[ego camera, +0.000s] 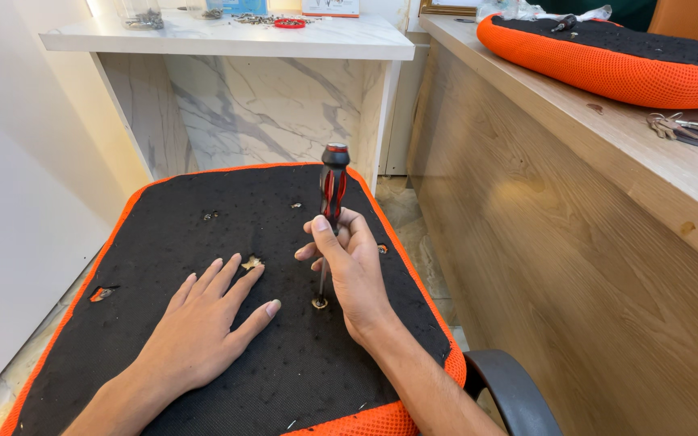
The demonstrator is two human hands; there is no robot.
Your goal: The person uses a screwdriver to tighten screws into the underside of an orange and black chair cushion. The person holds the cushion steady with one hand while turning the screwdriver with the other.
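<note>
Red-black screwdriver [331, 211] upright in right hand [349, 270] grip, tip below fist

The left hand [203, 327] lies flat, palm down, fingers spread and pointing up and right, forearm reaching in from the lower left. The right hand [347, 266] is curled in a grip, fingers wrapped, wrist bent, forearm coming from the lower right.

I see a red-and-black screwdriver [333, 187] over a black seat cushion [228, 323] edged in orange mesh. The counter [228, 36] is white marble veined grey; the desk [575, 242] shows light wood grain.
</note>
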